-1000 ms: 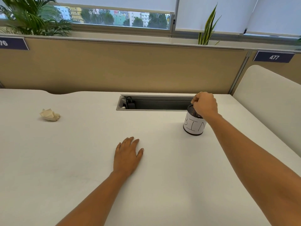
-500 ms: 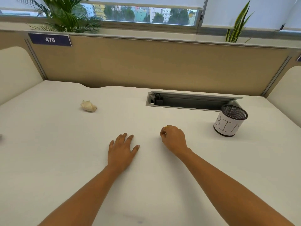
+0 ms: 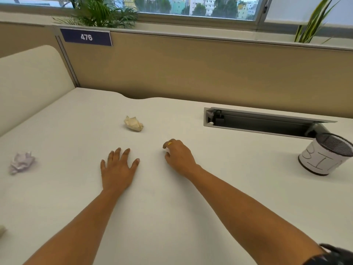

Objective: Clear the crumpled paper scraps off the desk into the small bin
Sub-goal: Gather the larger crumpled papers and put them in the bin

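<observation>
Right hand [image 3: 179,157] has left the one black mesh bin [image 3: 322,159] lettered "BI", curling beside the flat-spread left hand [image 3: 118,169]; its hold I cannot tell. Two crumpled paper scraps: cream scrap [image 3: 133,123] beyond the hands, lilac scrap [image 3: 22,162] leftward. Blue sign [image 3: 86,37]: "476".

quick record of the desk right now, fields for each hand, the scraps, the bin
left hand: flat on the desk, fingers spread
right hand: fingers curled, low over the desk; unclear if it holds anything
cream scrap: on the desk beyond both hands, untouched
lilac scrap: on the desk, far left, untouched
bin: upright, far right, labelled BIN; contents not visible
</observation>
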